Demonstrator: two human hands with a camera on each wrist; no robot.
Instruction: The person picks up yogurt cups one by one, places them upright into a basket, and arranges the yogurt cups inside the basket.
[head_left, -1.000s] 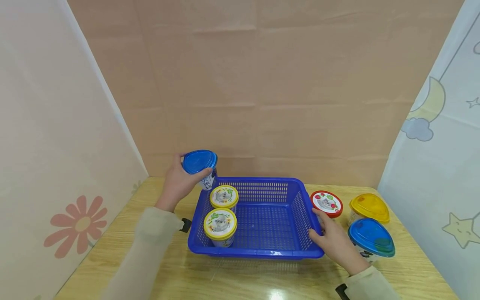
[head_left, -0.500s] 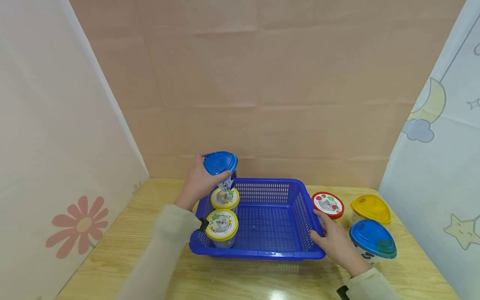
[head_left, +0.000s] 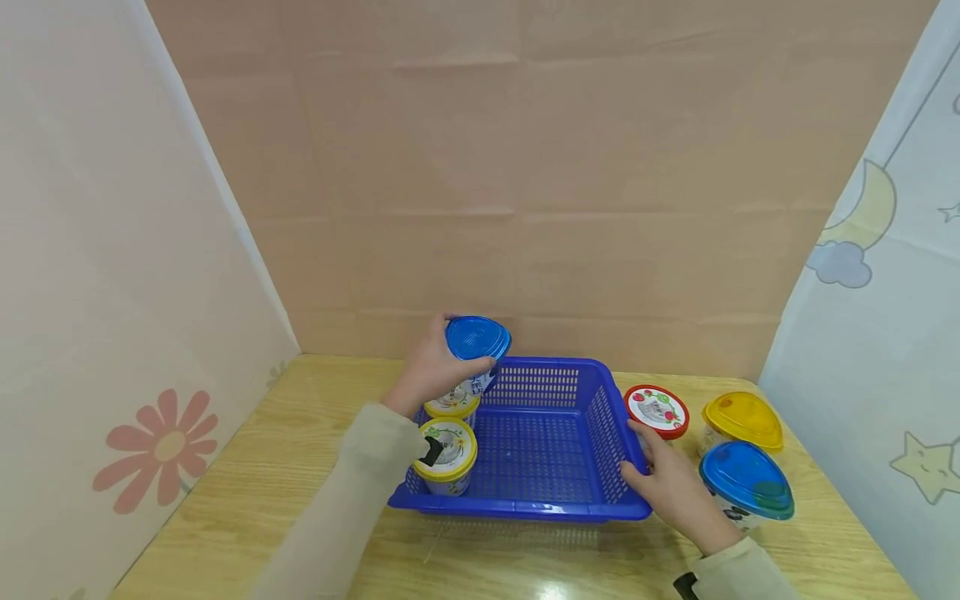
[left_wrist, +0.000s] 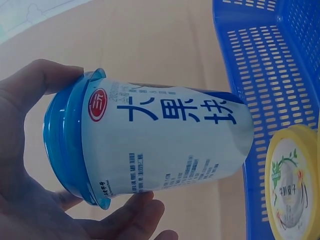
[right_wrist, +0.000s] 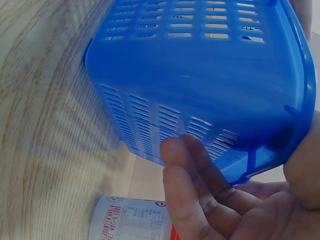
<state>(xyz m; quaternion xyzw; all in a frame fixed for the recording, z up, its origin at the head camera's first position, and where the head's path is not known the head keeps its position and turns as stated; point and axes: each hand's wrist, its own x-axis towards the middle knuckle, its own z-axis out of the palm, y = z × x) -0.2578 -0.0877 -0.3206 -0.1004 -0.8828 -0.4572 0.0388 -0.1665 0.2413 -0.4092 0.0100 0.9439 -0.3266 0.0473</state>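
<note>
Blue-lidded cup (head_left: 477, 337) aloft by the basket (head_left: 525, 507)
Left grip (head_left: 435, 369) holds the cup; right grip (head_left: 670, 486) pinches the basket's rim.

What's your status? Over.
Left hand gripping blue-lidded cup by rear of basket. Right hand holding basket's right rim. Two yellow-lidded cups inside, left side.

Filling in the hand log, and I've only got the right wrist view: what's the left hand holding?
Observer: The left hand grips a blue-lidded 大果块 cup.

Operator: Copy. I only see the basket's outside. What's in it?

Observer: Two yellow-rimmed cups, one behind the other, at the left end of the blue basket.

Operator: Any cups outside besides the red-rimmed one?

Observer: Yes, a yellow-lidded cup and a second blue-lidded cup on the table, to the right of the right hand.
</note>
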